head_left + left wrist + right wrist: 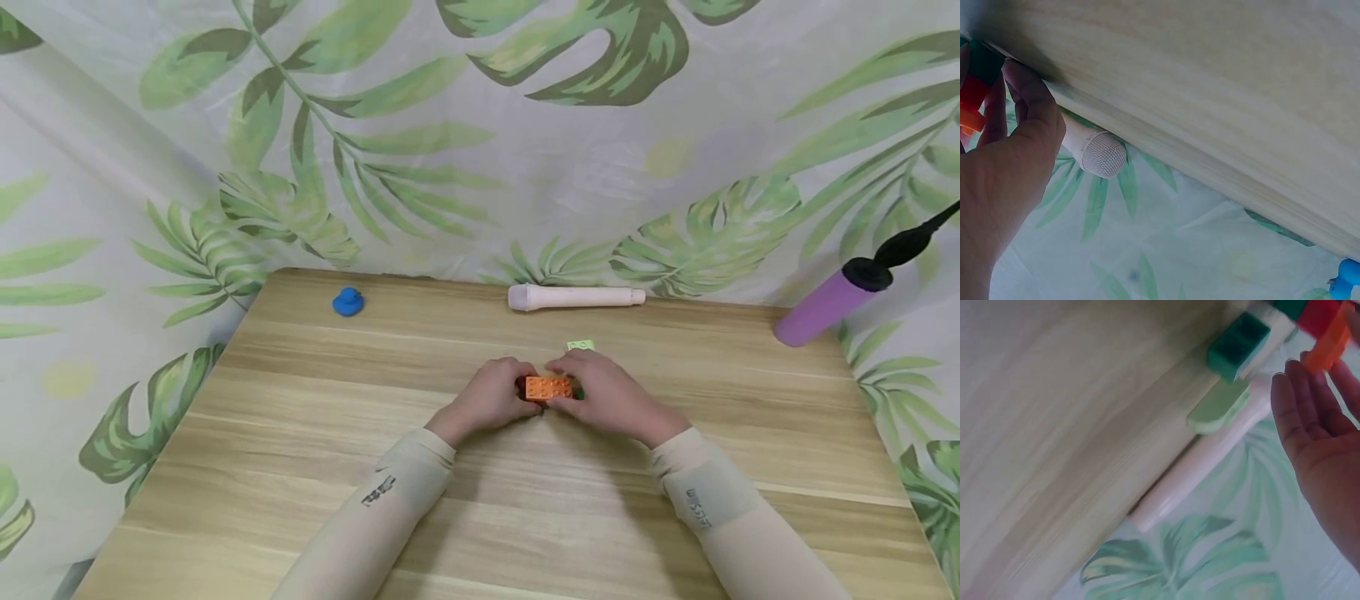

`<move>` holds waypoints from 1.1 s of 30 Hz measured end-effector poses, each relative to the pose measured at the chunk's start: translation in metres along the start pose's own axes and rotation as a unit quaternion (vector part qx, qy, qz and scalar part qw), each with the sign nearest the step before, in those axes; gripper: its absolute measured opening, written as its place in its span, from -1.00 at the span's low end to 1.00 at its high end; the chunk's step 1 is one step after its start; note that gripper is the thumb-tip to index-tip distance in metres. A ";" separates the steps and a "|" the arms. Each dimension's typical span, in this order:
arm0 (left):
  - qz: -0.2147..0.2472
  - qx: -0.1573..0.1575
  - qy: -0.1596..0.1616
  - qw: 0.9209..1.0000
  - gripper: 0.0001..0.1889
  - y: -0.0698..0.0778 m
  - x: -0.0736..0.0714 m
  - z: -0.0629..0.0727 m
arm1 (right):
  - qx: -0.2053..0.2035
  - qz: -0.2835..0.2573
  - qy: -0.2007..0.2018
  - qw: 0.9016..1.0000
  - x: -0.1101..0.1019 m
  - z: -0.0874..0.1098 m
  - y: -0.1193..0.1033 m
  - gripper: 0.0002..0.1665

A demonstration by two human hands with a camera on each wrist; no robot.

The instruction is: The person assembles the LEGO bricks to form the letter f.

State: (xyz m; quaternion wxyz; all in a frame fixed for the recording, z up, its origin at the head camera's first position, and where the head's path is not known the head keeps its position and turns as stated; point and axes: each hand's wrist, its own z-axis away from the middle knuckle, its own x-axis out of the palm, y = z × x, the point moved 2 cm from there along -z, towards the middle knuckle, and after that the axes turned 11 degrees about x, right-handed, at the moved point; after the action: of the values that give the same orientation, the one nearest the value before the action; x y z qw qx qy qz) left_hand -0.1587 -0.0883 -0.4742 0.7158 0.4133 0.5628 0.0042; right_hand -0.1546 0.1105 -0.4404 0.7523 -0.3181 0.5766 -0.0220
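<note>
An orange toy building brick (549, 388) with studs lies on top of a red brick (974, 92), which sits on a dark green brick (986, 61) at the table. My left hand (498, 392) grips the stack from the left, fingertips at the green brick. From the right, my right hand (611, 398) pinches the orange brick between thumb and fingers. A separate green brick (1239, 345) stands beside the stack, mostly hidden under my right hand in the head view. Just beyond that hand is a pale green brick (581, 344) with a rounded end.
Along the table's back edge lie a blue rubber duck (348, 302) at left and a pale pink microphone (577, 297) in the middle. A purple cylinder (821, 310) with a black top stands at the back right corner. Leaf-patterned cloth (420, 208) hangs right behind the wooden table (300, 433).
</note>
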 end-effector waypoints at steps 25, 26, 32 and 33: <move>0.057 -0.019 0.007 0.998 -0.48 0.001 -0.007 0.010 | 0.052 -0.036 -0.033 0.997 0.000 0.012 0.058 -0.46; 0.063 -0.017 0.014 0.998 -0.50 0.001 -0.008 0.011 | 0.053 -0.034 -0.031 0.998 0.000 0.012 0.058 -0.46; 0.073 -0.005 0.040 0.997 -0.60 0.003 -0.011 0.013 | 0.049 -0.016 -0.026 0.998 0.002 0.009 0.057 -0.47; 0.074 -0.005 0.040 0.996 -0.61 0.002 -0.011 0.014 | 0.046 -0.011 -0.026 0.999 0.003 0.008 0.057 -0.47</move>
State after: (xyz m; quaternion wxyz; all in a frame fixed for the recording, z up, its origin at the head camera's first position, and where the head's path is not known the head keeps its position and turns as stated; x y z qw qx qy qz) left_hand -0.1508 -0.1002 -0.4634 0.6928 0.4492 0.5589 0.0764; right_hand -0.1650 0.1579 -0.4707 0.7805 -0.2903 0.5516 -0.0486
